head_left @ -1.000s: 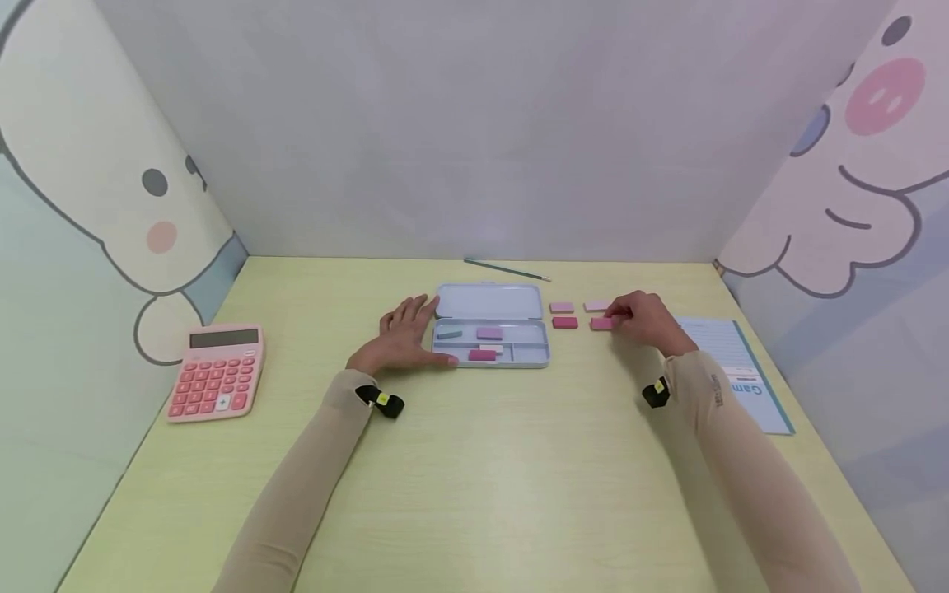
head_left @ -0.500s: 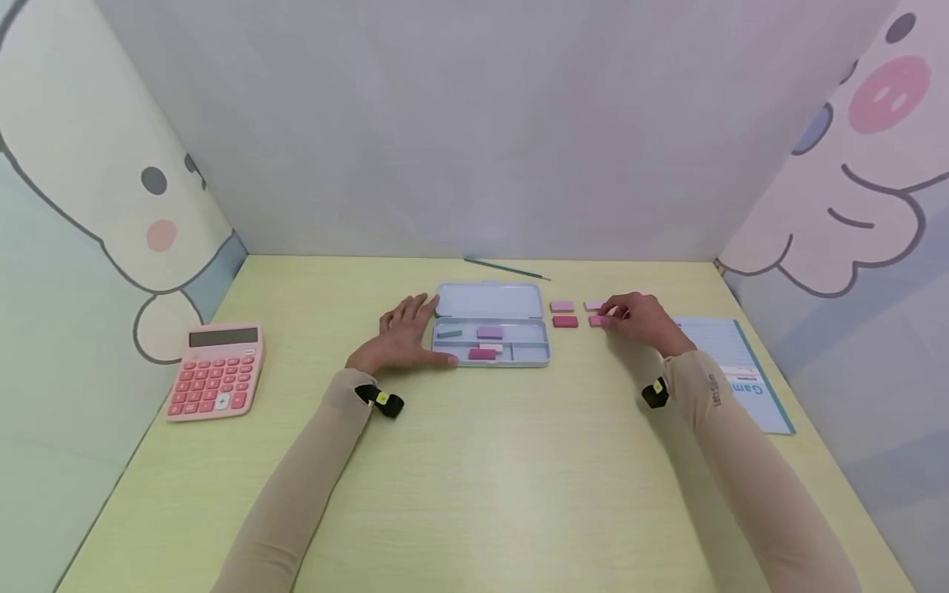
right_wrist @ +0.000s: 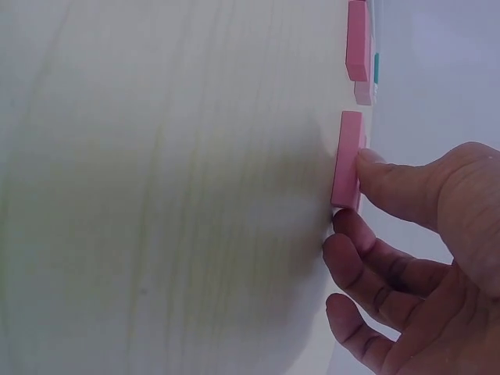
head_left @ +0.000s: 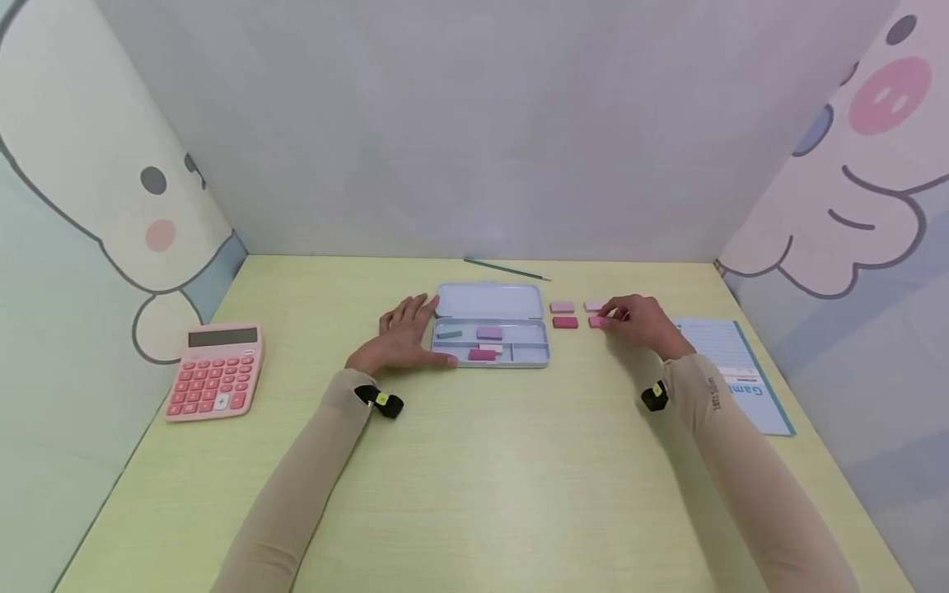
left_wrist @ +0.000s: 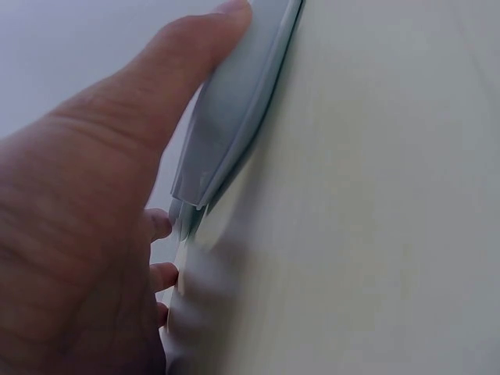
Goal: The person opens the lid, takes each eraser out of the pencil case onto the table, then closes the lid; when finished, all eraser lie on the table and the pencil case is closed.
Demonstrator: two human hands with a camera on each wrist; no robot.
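Note:
An open light-blue pencil case (head_left: 530, 356) lies mid-table with green, purple, pink and white erasers in its tray. My left hand (head_left: 404, 336) lies flat at the case's left end, its thumb (left_wrist: 168, 86) pressed along the case's front edge (left_wrist: 234, 117). To the right of the case lie several erasers: a pale pink one (head_left: 562, 307), a dark red one (head_left: 565, 323) and another pale one (head_left: 592, 305). My right hand (head_left: 612, 317) pinches a pink eraser (head_left: 596, 322) (right_wrist: 346, 160) on the table, with the thumb (right_wrist: 391, 183) on one side and a finger (right_wrist: 355, 234) at its end.
A pink calculator (head_left: 217, 371) sits at the left edge of the table. A blue-edged notepad (head_left: 730, 362) lies right of my right hand. A pencil (head_left: 507, 269) rests near the back wall. Cartoon-printed panels close in the table on three sides.
My right hand has shifted slightly left and settled its fingers on the pink eraser. The left hand and the case have not moved.

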